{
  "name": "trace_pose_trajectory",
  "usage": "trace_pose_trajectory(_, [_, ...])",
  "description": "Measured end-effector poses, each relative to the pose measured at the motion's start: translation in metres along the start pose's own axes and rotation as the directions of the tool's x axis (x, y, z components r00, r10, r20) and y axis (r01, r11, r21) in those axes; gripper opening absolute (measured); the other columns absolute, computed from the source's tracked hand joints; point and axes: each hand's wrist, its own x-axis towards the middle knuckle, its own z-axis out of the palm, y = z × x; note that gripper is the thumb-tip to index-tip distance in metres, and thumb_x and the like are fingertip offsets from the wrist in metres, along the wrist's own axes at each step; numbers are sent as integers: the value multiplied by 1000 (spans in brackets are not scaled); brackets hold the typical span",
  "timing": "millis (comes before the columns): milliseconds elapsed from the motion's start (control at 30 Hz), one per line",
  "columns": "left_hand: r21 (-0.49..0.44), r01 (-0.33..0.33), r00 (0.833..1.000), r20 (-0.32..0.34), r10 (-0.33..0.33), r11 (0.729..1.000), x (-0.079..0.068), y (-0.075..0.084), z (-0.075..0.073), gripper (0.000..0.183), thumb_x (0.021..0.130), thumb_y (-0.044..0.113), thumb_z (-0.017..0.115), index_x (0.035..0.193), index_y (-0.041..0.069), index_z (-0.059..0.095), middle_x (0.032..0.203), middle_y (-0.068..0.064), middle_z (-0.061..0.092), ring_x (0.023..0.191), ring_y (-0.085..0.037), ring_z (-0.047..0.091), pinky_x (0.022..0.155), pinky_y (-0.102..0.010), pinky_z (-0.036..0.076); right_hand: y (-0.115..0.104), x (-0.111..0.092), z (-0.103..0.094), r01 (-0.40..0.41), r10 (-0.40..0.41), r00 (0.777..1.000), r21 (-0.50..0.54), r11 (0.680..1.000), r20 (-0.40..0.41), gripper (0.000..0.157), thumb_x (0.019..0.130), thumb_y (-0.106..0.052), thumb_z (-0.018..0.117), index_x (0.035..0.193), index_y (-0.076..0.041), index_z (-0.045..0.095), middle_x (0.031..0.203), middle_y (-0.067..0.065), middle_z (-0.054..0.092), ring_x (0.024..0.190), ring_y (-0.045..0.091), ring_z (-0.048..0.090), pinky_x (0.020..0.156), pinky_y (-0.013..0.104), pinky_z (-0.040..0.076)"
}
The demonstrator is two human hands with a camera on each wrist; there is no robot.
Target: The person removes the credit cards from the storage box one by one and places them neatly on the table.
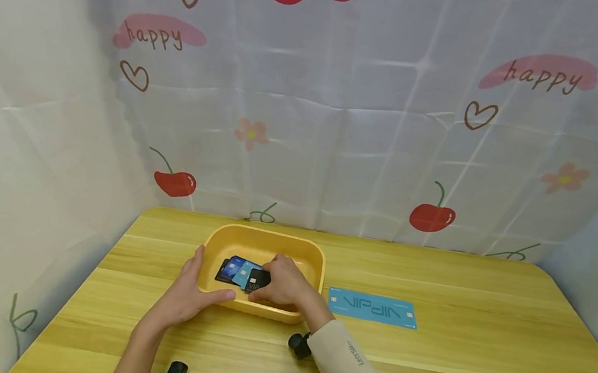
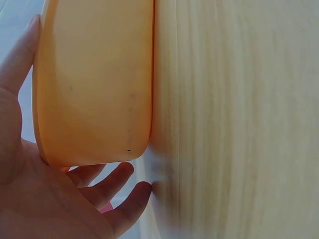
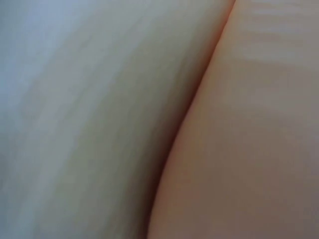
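Observation:
A yellow plastic basin (image 1: 272,236) stands on the table, with several chip cards overlapping inside it. My left hand (image 1: 186,296) holds the basin's near left corner, its thumb along the near rim and fingers around the left side. The left wrist view shows the basin's outer wall (image 2: 94,89) beside that palm. Inside the basin, my right hand (image 1: 284,283) pinches a black VIP card (image 1: 257,280). Next to it lie a light blue card (image 1: 244,273), a dark blue card (image 1: 233,266) and another black card (image 1: 221,271). Only skin and sleeve fill the right wrist view.
Right of the basin, light blue VIP cards (image 1: 372,308) lie end to end on the wooden table (image 1: 468,350). Black wrist devices (image 1: 300,346) show near both sleeves. A printed white curtain (image 1: 335,154) hangs behind the table, with white fabric at both sides.

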Motion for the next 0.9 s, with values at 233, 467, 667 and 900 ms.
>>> trace_pose_trajectory(233, [-1,3,1000,4,-3,1000,0,-1,0,123,81,46,79,157,3,-8,158,-27,7,141,-43,22,112,-60,20,-2,1,3,12,-14,1000,-70,997,-16,63,76,-36,86,124,0,66,111,8,57,95,20,50,84,31,45])
trace_pose_trajectory(467, [3,-2,1000,-4,2,1000,1,-3,1,123,81,46,79,157,3,-8,159,-27,5,143,-44,18,113,-60,19,-6,1,4,-7,2,999,-133,991,-34,54,77,-30,86,120,-3,69,105,5,56,93,19,50,83,30,46])
trace_pose_trajectory(667, [3,-8,1000,-3,8,1000,1,-3,0,123,82,46,79,156,2,-8,159,-27,5,143,-44,17,113,-60,18,-5,1,4,8,-13,999,-111,994,-41,53,77,-26,85,121,-2,68,102,4,56,91,18,48,82,29,45])
trace_pose_trajectory(900, [8,-5,1000,-3,5,1000,0,-1,0,123,81,48,78,157,3,-8,159,-28,5,143,-44,17,113,-60,19,-3,1,4,33,-39,997,-101,994,-65,53,76,-26,85,121,-2,68,101,4,56,90,19,48,80,30,45])
